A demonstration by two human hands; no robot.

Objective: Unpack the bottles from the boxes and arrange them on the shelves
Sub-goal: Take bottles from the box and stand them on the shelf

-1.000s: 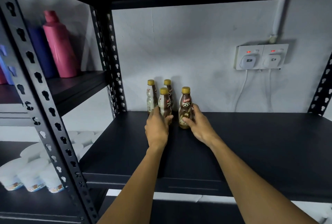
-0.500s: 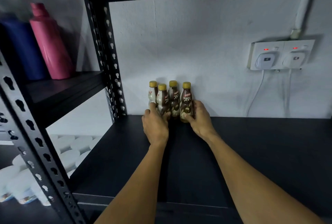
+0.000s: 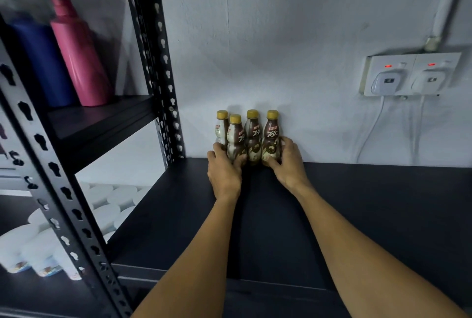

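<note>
Left hand (image 3: 224, 173) wraps the base of a small brown-and-cream plastic bottle with a yellow cap, the second bottle (image 3: 236, 140) from the left, which stands a little forward of its neighbours. Right hand (image 3: 290, 164) wraps the base of the rightmost bottle (image 3: 271, 136) of the same kind, thumb in front, fingers behind. With them are the third bottle (image 3: 253, 136) and the leftmost bottle (image 3: 221, 128). All four are upright, touching or nearly so, grouped at the back of the matt black shelf (image 3: 370, 215) against the white plastered wall (image 3: 281, 49), near the perforated black steel upright (image 3: 163, 75). Well to the right is a white double wall socket (image 3: 408, 75) with two plugs and hanging cables. On the neighbouring rack a tall pink bottle (image 3: 79, 54) stands beside a blue bottle (image 3: 43, 62), with white lidded tubs (image 3: 33, 246) below. Risks, as judged: the bottles look tall and narrow-footed, so squeezing inward or letting go unevenly could tip one and topple the cluster. The forward bottle leaves the row ragged.
</note>
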